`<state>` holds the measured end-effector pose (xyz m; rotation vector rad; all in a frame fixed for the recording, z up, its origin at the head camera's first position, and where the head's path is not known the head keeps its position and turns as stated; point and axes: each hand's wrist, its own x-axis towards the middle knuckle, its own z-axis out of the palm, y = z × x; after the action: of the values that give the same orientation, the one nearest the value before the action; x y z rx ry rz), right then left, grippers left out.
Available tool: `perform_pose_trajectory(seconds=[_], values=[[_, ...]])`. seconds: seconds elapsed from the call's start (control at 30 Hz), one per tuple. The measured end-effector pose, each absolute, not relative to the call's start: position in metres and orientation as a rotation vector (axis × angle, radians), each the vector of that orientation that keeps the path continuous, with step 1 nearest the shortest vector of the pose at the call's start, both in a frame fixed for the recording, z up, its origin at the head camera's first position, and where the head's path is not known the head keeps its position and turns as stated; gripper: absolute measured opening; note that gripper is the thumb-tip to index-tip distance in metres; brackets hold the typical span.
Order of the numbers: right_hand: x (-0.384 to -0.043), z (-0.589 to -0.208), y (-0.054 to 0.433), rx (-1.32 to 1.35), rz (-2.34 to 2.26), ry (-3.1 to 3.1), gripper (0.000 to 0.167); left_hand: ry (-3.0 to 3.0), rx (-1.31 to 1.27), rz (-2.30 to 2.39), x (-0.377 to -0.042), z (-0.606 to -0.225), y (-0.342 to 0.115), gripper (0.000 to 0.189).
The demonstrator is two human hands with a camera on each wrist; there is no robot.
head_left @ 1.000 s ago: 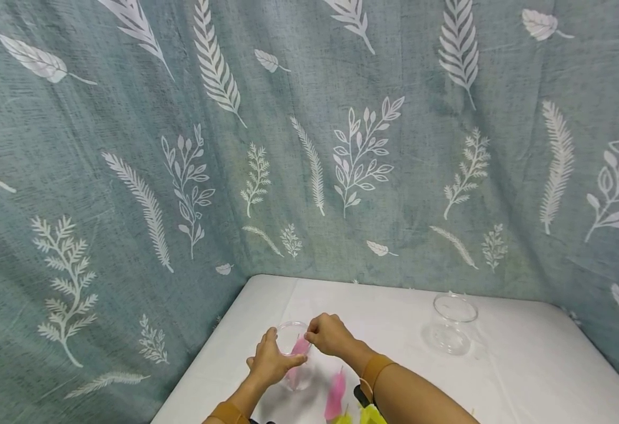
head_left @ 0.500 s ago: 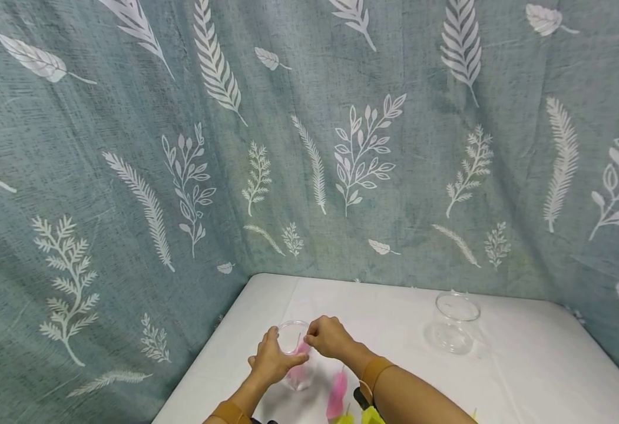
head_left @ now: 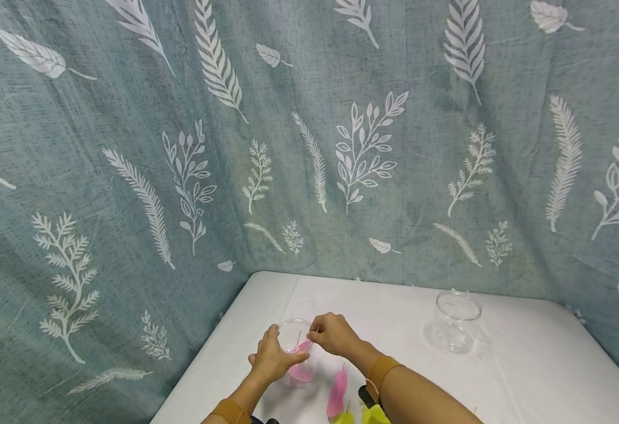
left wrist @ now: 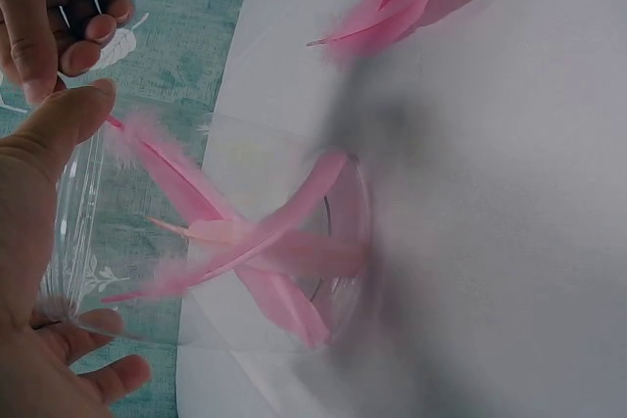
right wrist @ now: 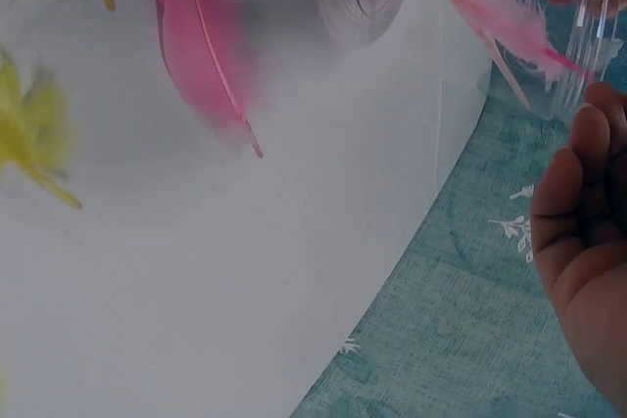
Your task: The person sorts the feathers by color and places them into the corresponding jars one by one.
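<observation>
My left hand point(head_left: 272, 356) grips a clear jar point(head_left: 294, 321) around its rim, with the thumb along the near side. Several pink feathers stand crossed inside; the left wrist view shows one pale feather point(left wrist: 323, 252) and one curved feather point(left wrist: 294, 208) leaning against the wall. At the rim, my right hand point(head_left: 334, 334) pinches the quill end of a pink feather point(left wrist: 176, 178), whose vane hangs down into the jar. The exact fingertip contact is partly hidden by the left thumb. Another pink feather point(head_left: 337, 391) lies on the table just right of the jar.
Yellow feathers point(head_left: 374, 414) lie at the table's near edge, partly under the right forearm. A second clear jar point(head_left: 457, 321) stands at the back right of the white table point(head_left: 373, 300). A patterned grey-green cloth point(head_left: 309, 176) hangs behind and to the left.
The pink feathers inside the jar have shifted and spread lower toward its bottom. Both hands stay nearly in place at the rim; the head view has moved slightly.
</observation>
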<state>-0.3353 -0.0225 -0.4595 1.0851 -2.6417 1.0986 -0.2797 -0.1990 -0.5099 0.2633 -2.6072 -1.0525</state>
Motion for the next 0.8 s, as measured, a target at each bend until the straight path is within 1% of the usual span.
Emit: perform_pose_trajectory(seconds=[0.33,0.8], values=[[-0.349,-0.455,-0.005,0.982,1.077,-2.645,0.008,-2.588,0.272,-1.044,-0.279,-0.509,-0.199,0.106],[-0.356,-0.45,0.021,0.878,1.112,-2.67,0.006,-2.59,0.283,-1.068,-0.28,-0.51,-0.198,0.105]])
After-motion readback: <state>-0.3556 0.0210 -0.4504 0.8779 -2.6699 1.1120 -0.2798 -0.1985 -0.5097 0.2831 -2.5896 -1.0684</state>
